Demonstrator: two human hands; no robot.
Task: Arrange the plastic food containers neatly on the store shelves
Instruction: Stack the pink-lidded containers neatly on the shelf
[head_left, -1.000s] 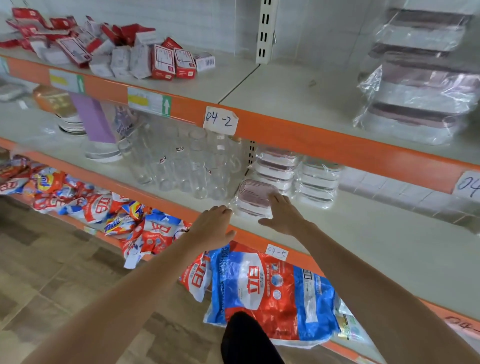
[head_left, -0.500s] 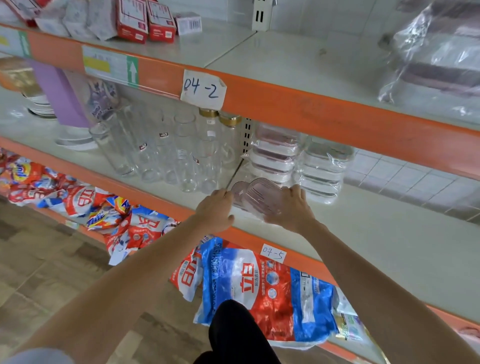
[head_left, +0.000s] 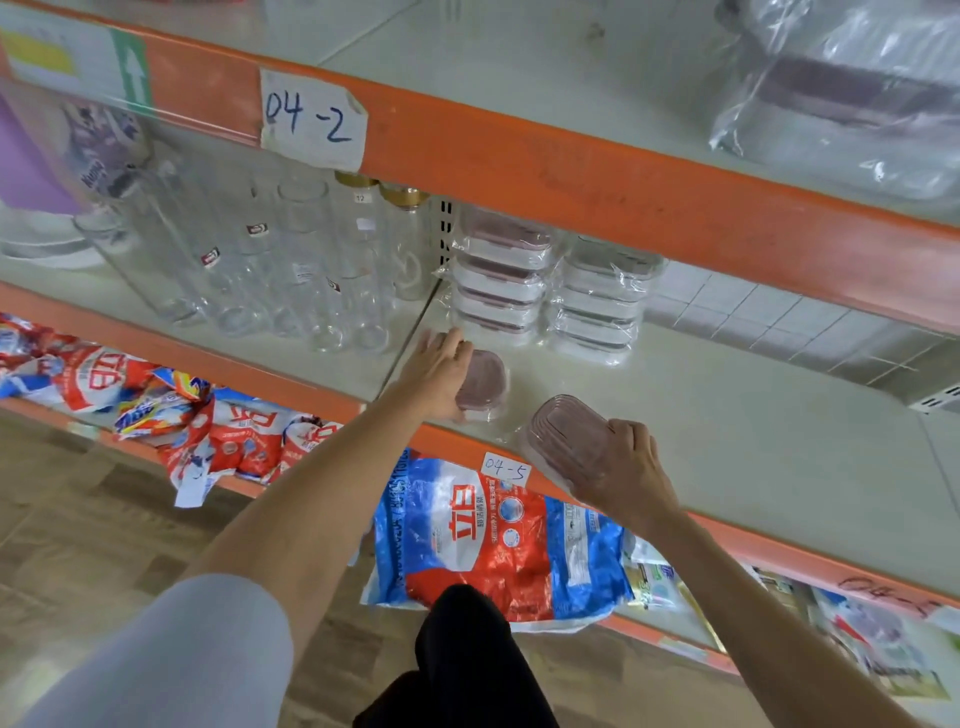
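Nearest the camera, a blue-and-red detergent bag hung over the front of the lowest shelf, with more red and blue packets heaped along that shelf to the left. Above it, at the near edge of the middle shelf, the right hand grasped a pink-lidded container, fingers curled over its right side; the container sat tilted, partly over the orange shelf edge just above a paper tag marked 04-5. To its left and slightly farther in, the left hand lay across a second pink-lidded container with fingers extended over its left side; whether they closed round it could not be determined. This container rested on the shelf surface, wrapped in clear film. Beyond it, touching or nearly so, stood two stacks of wrapped containers side by side against the tiled back wall. Left of the stacks stood a group of clear drinking glasses, two gold-capped bottles behind them. On the top shelf's orange edge was a tag marked 04-2, and at far right on that shelf lay large film-wrapped containers.
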